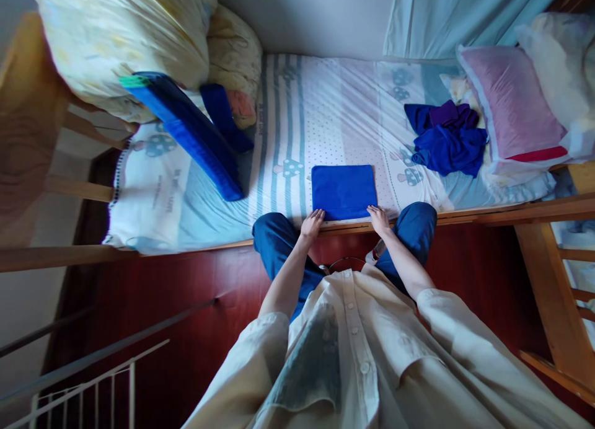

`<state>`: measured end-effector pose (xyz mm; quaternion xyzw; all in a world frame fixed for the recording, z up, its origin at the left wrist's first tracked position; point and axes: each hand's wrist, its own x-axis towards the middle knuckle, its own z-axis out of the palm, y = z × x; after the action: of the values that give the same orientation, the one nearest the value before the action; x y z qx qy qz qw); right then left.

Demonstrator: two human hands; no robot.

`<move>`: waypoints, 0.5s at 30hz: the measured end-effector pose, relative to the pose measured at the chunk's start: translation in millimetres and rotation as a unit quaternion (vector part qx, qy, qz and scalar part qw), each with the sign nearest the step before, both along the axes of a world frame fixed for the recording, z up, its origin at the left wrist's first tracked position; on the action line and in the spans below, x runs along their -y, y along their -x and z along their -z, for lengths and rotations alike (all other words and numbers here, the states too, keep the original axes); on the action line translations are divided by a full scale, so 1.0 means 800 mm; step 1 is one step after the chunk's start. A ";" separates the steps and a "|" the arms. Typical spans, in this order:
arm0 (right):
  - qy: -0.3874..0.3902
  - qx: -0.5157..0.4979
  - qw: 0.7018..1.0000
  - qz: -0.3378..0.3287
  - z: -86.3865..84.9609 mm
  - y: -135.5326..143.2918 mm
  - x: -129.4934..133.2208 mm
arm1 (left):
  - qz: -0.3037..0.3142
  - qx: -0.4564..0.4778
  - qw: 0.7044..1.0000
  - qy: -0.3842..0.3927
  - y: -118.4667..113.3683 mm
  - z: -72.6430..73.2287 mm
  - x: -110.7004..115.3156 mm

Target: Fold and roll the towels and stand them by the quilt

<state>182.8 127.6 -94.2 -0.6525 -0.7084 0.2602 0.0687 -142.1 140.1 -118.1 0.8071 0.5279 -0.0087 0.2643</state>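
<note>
Left hand (313, 222) at lower centre of frame, narrow, laid at the near left corner of a blue cloth (343, 192). Right hand (378, 217) likewise narrow, set at the near right corner. Pinching the edge or merely resting on it: unclear from this height. Cloth just right of frame centre, flat on the bed (279, 137), close to the near edge, between and a little beyond two knees (275, 226).

Progress, judged from the lie of things: cloth apparently folded, outline close to rectangular, corners square, surface smooth. Little left on that piece, at a guess.

Running from upper left toward centre, a long blue stack (198, 134), green at the upper end, sides straight. Probably finished work laid together; layers not countable from here. Just right of it, a smaller blue strip (226, 119); folded or not, hard to say.

Not done: clump (450, 149) at right of frame, blue, crumpled, with a purple piece (449, 114) along its upper side. No neat fold visible. Well apart from the cloth, clear of both hands.

Round about: pink pillow (515, 100) at upper right, just beside the clump. Pale yellow quilt (125, 32) heaped at upper left, behind the stack. Curtain (441, 20) along the top right. Dark red floor (162, 311) below, white rack (111, 385) at lower left.
</note>
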 end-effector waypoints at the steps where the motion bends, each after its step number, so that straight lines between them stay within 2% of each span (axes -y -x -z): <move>1: 0.001 -0.006 1.000 0.003 -0.002 -0.001 0.000 | 0.001 -0.001 1.000 -0.001 0.001 -0.002 0.001; 5: 0.010 -0.020 1.000 0.012 -0.014 -0.003 0.005 | -0.001 -0.001 1.000 -0.009 0.001 -0.015 0.007; 9: 0.055 0.030 0.998 0.003 -0.026 -0.004 0.015 | -0.016 -0.011 1.000 0.021 0.000 -0.030 0.018; 15: 0.085 0.034 0.996 -0.004 -0.033 -0.015 0.023 | -0.050 -0.007 0.998 0.041 0.002 -0.045 0.027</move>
<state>194.4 109.0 -68.1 -0.6614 -0.6886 0.2970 -0.0121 -143.7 118.7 -82.2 0.7684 0.5682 -0.0224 0.2936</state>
